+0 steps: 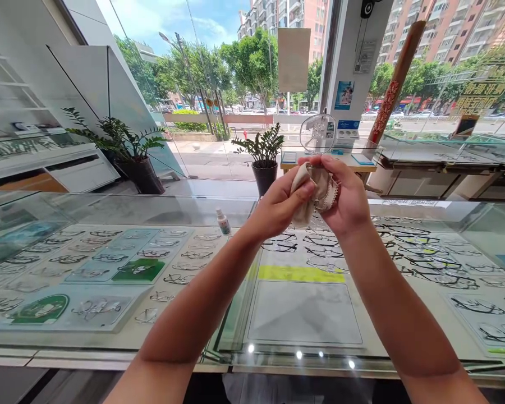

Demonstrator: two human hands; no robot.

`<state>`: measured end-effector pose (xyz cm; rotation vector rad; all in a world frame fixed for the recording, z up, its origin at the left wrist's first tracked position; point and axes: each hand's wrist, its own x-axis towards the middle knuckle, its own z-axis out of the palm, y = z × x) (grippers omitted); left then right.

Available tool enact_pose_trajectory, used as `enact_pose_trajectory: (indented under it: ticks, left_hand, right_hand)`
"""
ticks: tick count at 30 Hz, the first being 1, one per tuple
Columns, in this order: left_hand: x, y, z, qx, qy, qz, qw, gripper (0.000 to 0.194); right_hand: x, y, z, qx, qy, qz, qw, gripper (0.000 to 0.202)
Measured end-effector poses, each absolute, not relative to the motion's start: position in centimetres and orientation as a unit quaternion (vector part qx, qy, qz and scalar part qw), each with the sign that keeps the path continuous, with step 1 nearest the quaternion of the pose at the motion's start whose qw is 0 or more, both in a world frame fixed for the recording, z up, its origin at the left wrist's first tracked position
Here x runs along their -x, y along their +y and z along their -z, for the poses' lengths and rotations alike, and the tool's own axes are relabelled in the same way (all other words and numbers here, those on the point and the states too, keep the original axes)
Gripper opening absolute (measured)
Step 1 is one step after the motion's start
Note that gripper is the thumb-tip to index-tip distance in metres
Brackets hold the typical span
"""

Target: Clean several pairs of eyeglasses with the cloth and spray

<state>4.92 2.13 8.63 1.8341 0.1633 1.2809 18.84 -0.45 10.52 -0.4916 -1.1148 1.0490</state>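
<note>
Both hands are raised above the glass counter, in the middle of the view. My left hand (280, 207) is closed on a beige cloth (305, 209), its thumb pressing on the bunched fabric. On the other side, my right hand (348, 196) curls round the same cloth, with its fingertips over the top. The cloth's zigzag edge (331, 193) shows against the right palm. Small glints appear in the folds; whether something lies inside the cloth I cannot make out. A small white spray bottle (223, 222) stands upright on the counter, left of my hands.
Rows of eyeglasses (423, 249) lie under the glass of the display counter (307, 308), on both sides. Potted plants (264, 168) stand beyond it by the window. Behind my hands is a wooden table (288, 166) with a round clear-bladed fan (318, 133).
</note>
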Motion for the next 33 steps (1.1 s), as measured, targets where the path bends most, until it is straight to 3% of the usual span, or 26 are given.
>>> enact_pose_trajectory:
  ticks: [10, 21, 28, 33]
  left_hand:
    - [-7.2, 1.4, -7.6, -0.646, 0.109, -0.637, 0.406, 0.038]
    - [-4.4, 1.5, -9.2, -0.714, 0.049, -0.508, 0.48, 0.044]
    - [-6.5, 0.8, -8.2, -0.641, 0.092, -0.622, 0.44, 0.031]
    - [-6.3, 1.2, -8.5, -0.609, 0.115, -0.632, 0.465, 0.039]
  right_hand:
    - [-17.3, -1.1, -9.9, 0.183, -0.488, -0.487, 0.7, 0.016]
    - [-17.7, -1.6, -10.3, 0.175, -0.488, -0.468, 0.716, 0.018]
    - [-16.8, -2.1, -10.1, 0.158, -0.476, -0.496, 0.709, 0.013]
    - [-17.0, -2.0, -10.0, 0.187, -0.491, -0.496, 0.692, 0.018]
